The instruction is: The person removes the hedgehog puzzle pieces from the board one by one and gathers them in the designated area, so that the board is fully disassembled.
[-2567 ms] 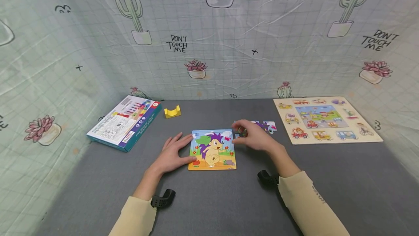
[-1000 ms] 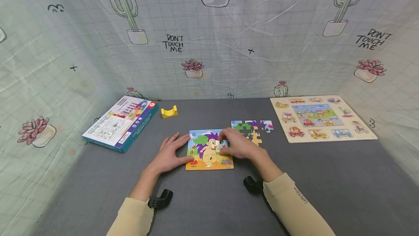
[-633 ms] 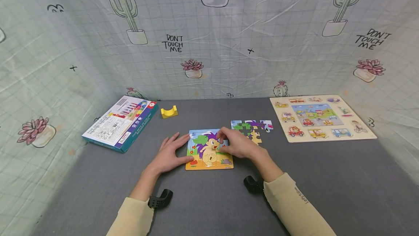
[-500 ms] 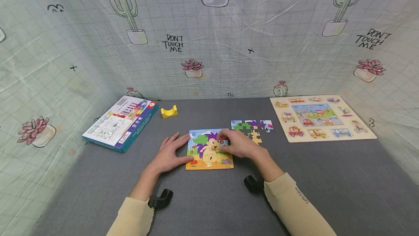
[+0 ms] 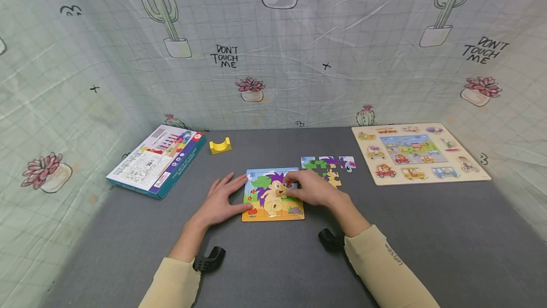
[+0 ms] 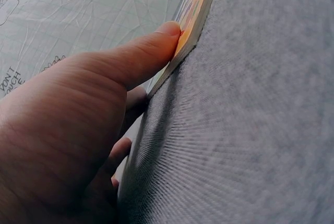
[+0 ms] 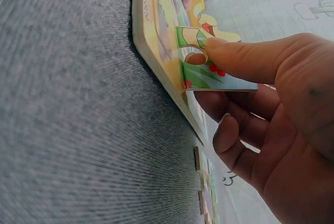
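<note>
A square hedgehog jigsaw board [image 5: 273,218] lies on the grey table in front of me. My left hand [image 5: 222,202] rests at its left edge, fingers fairly straight; in the left wrist view the thumb [image 6: 151,51] lies on the board's orange corner. Over the right half of the board, my right hand [image 5: 314,188] pinches a jigsaw piece between thumb and fingers. That jigsaw piece [image 7: 229,80], green and pale blue with red flowers, stands tilted in the right wrist view, its lower edge right at the board's surface. Fingers hide much of it in the head view.
Several loose jigsaw pieces [image 5: 333,178] lie just right of the board. Farther right is a wooden vehicle puzzle board [image 5: 367,156]. A boxed game [image 5: 155,161] lies at the left, beside a yellow arch-shaped block [image 5: 220,146]. A patterned curtain [image 5: 295,61] closes the back and sides.
My right hand has moved left from the board's right edge to over the board, with the jigsaw piece pinched. During the last half second it barely moves. My left hand stays at the edge.
</note>
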`<state>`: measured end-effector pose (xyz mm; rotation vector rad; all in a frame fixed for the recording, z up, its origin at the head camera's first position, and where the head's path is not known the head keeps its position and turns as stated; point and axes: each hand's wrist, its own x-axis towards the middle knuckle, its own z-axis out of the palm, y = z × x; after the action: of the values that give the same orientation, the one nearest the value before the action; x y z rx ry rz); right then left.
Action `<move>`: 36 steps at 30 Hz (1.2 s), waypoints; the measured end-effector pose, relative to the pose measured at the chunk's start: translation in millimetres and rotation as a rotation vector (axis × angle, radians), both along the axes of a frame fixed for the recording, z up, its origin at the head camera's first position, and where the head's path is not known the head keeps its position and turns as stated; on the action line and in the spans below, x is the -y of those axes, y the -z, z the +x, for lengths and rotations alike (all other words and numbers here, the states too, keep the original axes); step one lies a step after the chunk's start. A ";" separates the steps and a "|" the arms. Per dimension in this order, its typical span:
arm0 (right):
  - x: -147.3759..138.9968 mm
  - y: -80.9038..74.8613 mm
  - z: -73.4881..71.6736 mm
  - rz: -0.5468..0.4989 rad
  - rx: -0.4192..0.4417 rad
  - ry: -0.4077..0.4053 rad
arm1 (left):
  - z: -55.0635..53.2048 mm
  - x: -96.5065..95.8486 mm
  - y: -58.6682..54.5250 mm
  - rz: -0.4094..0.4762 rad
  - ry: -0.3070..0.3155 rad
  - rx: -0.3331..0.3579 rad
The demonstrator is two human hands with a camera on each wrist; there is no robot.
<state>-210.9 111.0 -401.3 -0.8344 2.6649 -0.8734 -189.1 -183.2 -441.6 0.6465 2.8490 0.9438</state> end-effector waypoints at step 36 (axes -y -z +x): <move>-58.6 -20.4 -10.7 -0.179 -0.037 0.107 | 0.3 0.0 2.3 -0.001 -0.012 -0.006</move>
<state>-221.6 169.5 -380.8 -0.7582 2.7153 -1.1473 -188.7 -183.2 -443.9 0.6344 2.8611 0.9436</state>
